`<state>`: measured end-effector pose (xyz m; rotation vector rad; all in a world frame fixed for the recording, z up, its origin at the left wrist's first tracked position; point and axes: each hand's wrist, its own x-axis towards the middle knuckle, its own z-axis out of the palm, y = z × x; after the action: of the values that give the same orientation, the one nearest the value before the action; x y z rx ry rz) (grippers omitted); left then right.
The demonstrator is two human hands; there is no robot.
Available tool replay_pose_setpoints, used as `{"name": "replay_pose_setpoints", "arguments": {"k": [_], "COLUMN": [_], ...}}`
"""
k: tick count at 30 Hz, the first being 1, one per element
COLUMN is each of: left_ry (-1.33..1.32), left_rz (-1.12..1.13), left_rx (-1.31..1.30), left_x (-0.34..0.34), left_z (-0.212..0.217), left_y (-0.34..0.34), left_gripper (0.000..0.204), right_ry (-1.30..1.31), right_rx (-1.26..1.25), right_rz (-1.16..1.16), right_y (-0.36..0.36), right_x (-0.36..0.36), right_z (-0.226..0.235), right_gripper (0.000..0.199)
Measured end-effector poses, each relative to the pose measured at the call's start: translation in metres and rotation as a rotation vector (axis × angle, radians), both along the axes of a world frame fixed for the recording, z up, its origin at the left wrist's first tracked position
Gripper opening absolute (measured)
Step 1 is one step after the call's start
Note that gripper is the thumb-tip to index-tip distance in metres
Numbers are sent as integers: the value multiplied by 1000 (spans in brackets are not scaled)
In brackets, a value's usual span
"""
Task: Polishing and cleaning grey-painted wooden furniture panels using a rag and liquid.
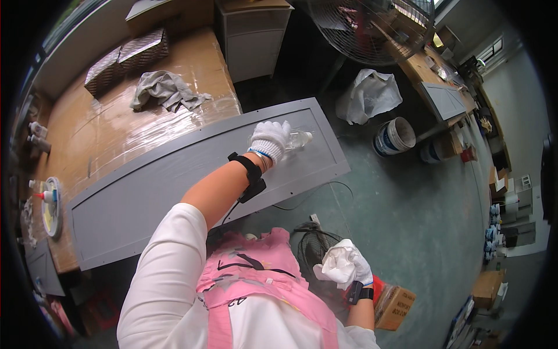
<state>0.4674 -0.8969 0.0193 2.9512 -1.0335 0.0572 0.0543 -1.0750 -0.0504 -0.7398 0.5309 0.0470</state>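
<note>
A long grey framed panel (192,174) lies slantwise, partly on the brown-covered table (81,131) and partly past its edge. Over its right part, my left hand (271,139), in a white knit glove, is closed around a clear plastic bottle (300,139). The bottle is tilted sideways, its neck end pointing right; the glove hides its middle. Down by my right side, my right hand (364,270), also gloved, grips a crumpled white cloth (339,263), held away from the panel.
A grey rag (165,90) and patterned boxes (142,49) lie on the table. At its left stands a round tub lid (52,206). A large fan (372,29), a white bag (369,96) and a bucket (395,136) are beyond the panel. A cardboard box (395,306) sits right of me.
</note>
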Motion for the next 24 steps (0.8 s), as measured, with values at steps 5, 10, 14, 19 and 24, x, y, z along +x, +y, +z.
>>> {"name": "replay_pose_setpoints", "arguments": {"k": [5,10,14,19,24], "left_ry": [39,-23,-20,-56,-24], "left_rz": [45,84,302,430,405], "left_rx": [48,70,118,80,29], "left_x": [-11,-41,-55,-61,-54], "left_z": [2,1,19,28,28], "left_y": [26,113,191,224,189], "left_gripper": [42,52,54,50,38], "right_ry": [4,-33,-54,-79,-92], "right_rx": [7,42,60,170,110], "right_rz": [65,238,355,531,656], "right_y": [1,-1,-1,10,16], "right_x": [18,45,64,102,123], "right_z": [8,12,21,32,40], "right_gripper": [47,45,41,38,38]}}
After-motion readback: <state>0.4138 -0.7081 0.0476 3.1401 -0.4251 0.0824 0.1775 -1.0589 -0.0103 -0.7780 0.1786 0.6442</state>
